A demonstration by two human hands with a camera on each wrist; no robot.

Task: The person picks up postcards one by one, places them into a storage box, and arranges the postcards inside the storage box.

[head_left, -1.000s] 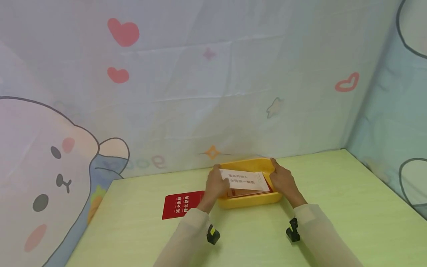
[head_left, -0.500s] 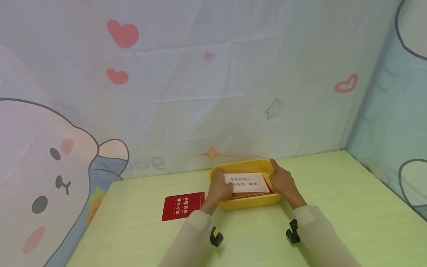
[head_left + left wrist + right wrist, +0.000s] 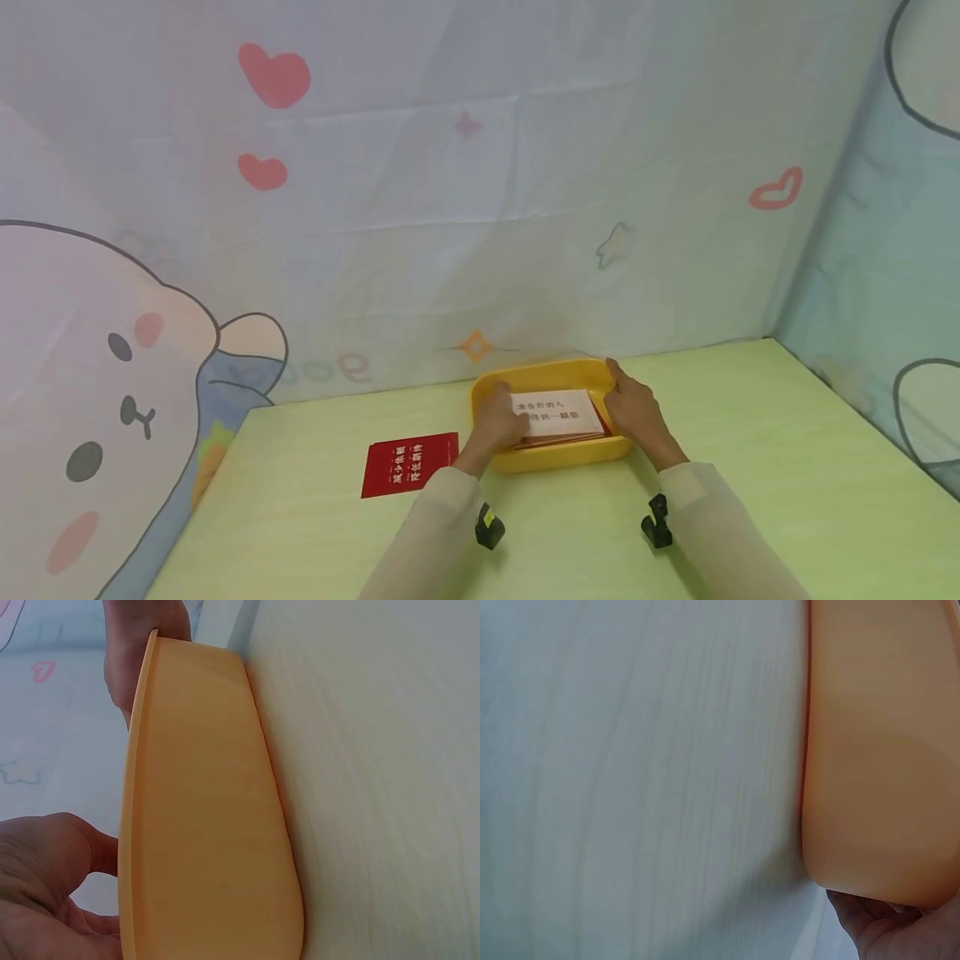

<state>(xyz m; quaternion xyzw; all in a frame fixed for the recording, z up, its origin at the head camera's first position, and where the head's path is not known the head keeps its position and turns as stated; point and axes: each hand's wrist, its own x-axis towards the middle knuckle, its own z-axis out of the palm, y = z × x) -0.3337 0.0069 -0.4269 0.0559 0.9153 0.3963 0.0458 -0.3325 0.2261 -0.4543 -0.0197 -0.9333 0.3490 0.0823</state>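
A yellow plastic tray (image 3: 558, 457) stands on the table near the back wall. In it, a white printed card (image 3: 566, 407) lies on top of a stack of reddish cards (image 3: 558, 439). My left hand (image 3: 498, 421) reaches into the tray's left end, thumb and fingers at the card's left edge. The left wrist view shows the thumb and fingers passing behind the tray's rim (image 3: 129, 825), which hides their tips. My right hand (image 3: 636, 410) grips the tray's right end; in the right wrist view its fingers (image 3: 859, 915) curl against the end wall.
Red cards with white lettering (image 3: 410, 464) lie on the table left of the tray. The pale green table (image 3: 750, 433) meets a printed cloth backdrop (image 3: 420, 275) close behind the tray. Another cloth (image 3: 885, 333) hangs along the right side.
The white card, held raised and tilted in my left hand a second ago, now lies flat on the stack. My left hand has moved slightly right and lower. My right hand keeps its grip.
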